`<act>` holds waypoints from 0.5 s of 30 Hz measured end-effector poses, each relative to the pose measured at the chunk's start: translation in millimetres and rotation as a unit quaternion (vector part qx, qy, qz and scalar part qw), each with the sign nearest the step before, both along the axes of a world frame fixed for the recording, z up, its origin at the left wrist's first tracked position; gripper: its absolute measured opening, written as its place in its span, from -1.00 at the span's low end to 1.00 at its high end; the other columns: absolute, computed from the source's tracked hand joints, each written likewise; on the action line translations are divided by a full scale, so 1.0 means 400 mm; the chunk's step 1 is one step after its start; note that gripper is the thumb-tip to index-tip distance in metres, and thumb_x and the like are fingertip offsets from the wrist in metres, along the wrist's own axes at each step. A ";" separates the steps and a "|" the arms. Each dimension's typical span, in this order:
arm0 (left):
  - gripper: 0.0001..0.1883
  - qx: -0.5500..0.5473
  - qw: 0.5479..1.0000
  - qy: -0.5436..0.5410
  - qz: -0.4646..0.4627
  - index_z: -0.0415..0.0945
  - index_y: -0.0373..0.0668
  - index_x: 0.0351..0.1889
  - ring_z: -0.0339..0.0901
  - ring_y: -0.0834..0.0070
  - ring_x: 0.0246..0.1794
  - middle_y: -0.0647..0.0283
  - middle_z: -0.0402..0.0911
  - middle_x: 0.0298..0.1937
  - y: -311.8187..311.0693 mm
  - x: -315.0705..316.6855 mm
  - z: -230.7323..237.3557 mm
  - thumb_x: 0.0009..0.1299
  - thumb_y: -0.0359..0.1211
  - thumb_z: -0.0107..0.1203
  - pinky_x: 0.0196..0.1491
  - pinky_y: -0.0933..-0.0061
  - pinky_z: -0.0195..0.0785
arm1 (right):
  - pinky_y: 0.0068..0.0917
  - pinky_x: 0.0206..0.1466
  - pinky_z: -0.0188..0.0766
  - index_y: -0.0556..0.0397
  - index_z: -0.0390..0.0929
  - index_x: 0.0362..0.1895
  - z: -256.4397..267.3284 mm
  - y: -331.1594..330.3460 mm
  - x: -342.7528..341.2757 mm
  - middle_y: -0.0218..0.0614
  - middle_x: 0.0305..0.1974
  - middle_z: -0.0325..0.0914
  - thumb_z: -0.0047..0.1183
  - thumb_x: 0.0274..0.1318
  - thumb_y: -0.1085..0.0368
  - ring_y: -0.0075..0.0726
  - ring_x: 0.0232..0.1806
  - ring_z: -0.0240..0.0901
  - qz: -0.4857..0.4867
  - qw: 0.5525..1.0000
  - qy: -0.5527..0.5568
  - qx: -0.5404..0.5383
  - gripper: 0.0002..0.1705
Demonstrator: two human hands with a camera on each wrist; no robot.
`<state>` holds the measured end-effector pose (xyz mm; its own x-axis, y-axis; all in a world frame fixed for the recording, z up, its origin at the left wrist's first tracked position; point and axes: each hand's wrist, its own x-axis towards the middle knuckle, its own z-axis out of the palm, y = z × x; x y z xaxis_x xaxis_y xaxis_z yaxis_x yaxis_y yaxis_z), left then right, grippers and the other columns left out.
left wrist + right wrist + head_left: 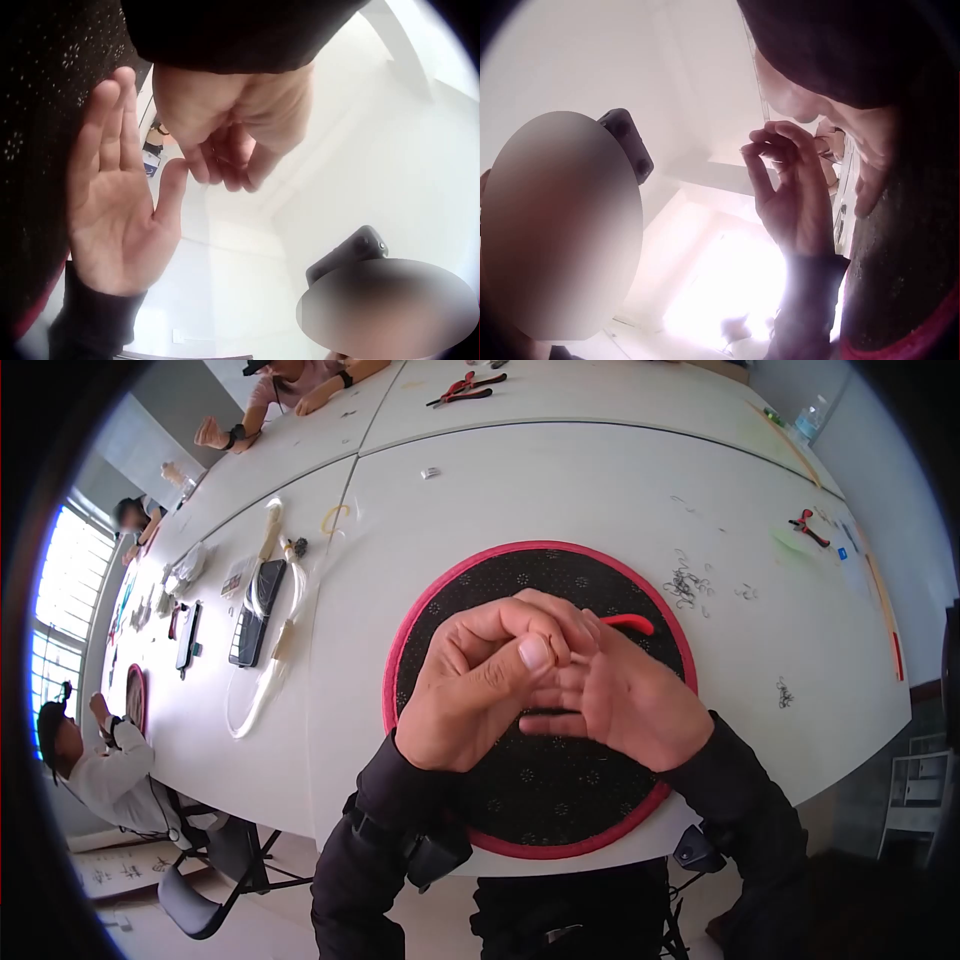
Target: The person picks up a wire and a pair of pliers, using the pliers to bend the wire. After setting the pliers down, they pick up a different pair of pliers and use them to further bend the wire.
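Over the round black mat (560,800) with its red edge, my two hands are close together. My left hand (480,670) pinches a thin brown hook-like wire (553,646) between thumb and forefinger; most of it is hidden by the fingertips. Beside it, my right hand (640,695) has its palm turned toward the left hand and its fingers straight. In the left wrist view that right palm (116,217) shows nothing in it. A red tool handle (630,623) pokes out on the mat behind the right hand, its other end hidden.
Small dark hook-like wires (686,582) lie scattered on the white table (760,660) at right. Red-handled pliers (808,528) lie farther right, more pliers (468,388) at the back. Left of the mat are a phone (250,630) and clear tubing (265,695). Other people sit around the table.
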<state>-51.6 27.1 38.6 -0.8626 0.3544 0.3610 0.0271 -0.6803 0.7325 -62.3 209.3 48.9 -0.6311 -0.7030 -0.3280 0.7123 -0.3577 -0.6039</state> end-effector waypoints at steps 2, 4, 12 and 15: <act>-0.80 -0.046 0.997 -0.058 0.016 0.49 -0.16 -0.31 0.43 0.21 0.17 0.18 0.53 -0.08 0.004 0.018 0.031 0.49 -0.25 0.14 0.30 0.14 0.25 | -0.21 0.35 0.42 0.10 0.52 0.05 -0.021 0.024 -0.020 -0.16 0.08 0.58 -0.21 0.53 -0.11 -0.22 0.18 0.51 -0.065 0.996 0.053 -0.022 -0.47; -0.80 -0.052 0.997 -0.043 0.039 0.49 -0.17 -0.29 0.46 0.20 0.16 0.18 0.55 -0.14 0.000 0.003 0.022 0.51 -0.25 0.13 0.29 0.15 0.27 | -0.17 0.36 0.43 0.05 0.52 -0.04 -0.017 0.047 -0.030 -0.17 0.04 0.62 -0.18 0.55 0.09 -0.15 0.19 0.53 -0.144 0.986 0.048 -0.070 -0.67; -0.80 -0.232 0.959 -0.085 0.135 0.54 -0.25 -0.16 0.58 0.43 -0.04 0.21 0.65 -0.22 -0.008 0.001 0.039 0.57 -0.28 0.06 0.17 0.38 0.33 | -0.20 0.28 0.48 0.07 0.54 -0.04 -0.016 0.113 -0.080 -0.32 -0.24 0.65 -0.11 0.51 0.17 -0.23 -0.03 0.63 -0.228 0.962 0.124 -0.090 -0.73; -0.78 -0.363 0.915 -0.066 0.162 0.58 -0.29 -0.17 0.58 0.55 -0.12 0.25 0.68 -0.24 -0.009 0.005 0.050 0.55 -0.28 0.11 0.05 0.49 0.36 | -0.22 0.26 0.48 0.10 0.55 0.00 -0.019 0.111 -0.090 -0.35 -0.27 0.63 -0.08 0.50 0.16 -0.26 -0.07 0.63 -0.257 0.948 0.184 -0.025 -0.71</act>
